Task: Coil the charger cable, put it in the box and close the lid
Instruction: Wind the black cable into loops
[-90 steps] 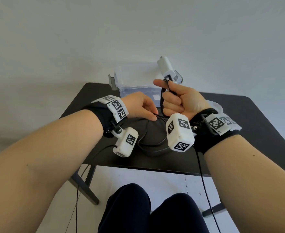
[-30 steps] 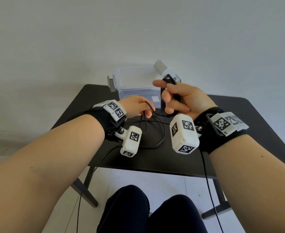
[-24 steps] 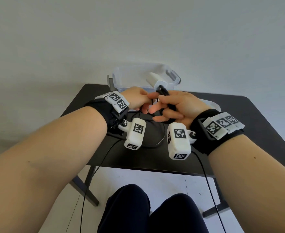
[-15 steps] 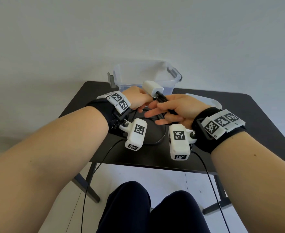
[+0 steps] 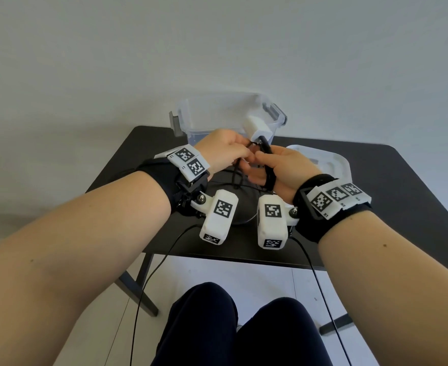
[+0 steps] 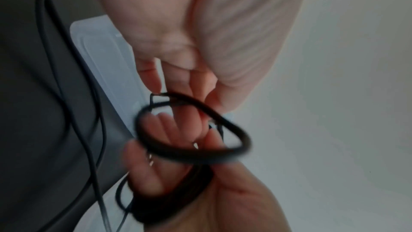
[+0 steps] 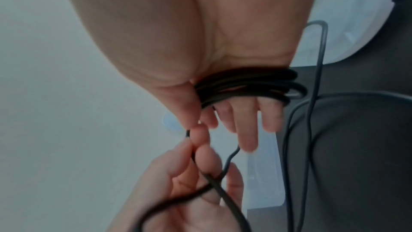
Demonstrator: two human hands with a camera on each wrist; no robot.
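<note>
The black charger cable (image 5: 269,178) is wound in several turns around the fingers of my right hand (image 5: 267,165), and the coil (image 7: 247,85) shows clearly in the right wrist view. Its white plug (image 5: 257,128) sticks up above my right thumb, which pinches the cable just below it. My left hand (image 5: 233,151) touches the right and pinches a loose loop of the cable (image 6: 191,130) at the right fingertips. The remaining slack (image 5: 234,190) lies on the black table under both hands. The clear box (image 5: 230,112) stands open behind the hands.
The translucent lid (image 5: 326,159) lies flat on the table (image 5: 402,186) to the right of my right hand. Thin black wires from the wrist cameras (image 5: 148,281) hang over the table's front edge. My knees are below that edge.
My left hand has lifted a cable loop from the table up to my right hand. The right hand dropped slightly and tilted, so the plug now leans toward the box.
</note>
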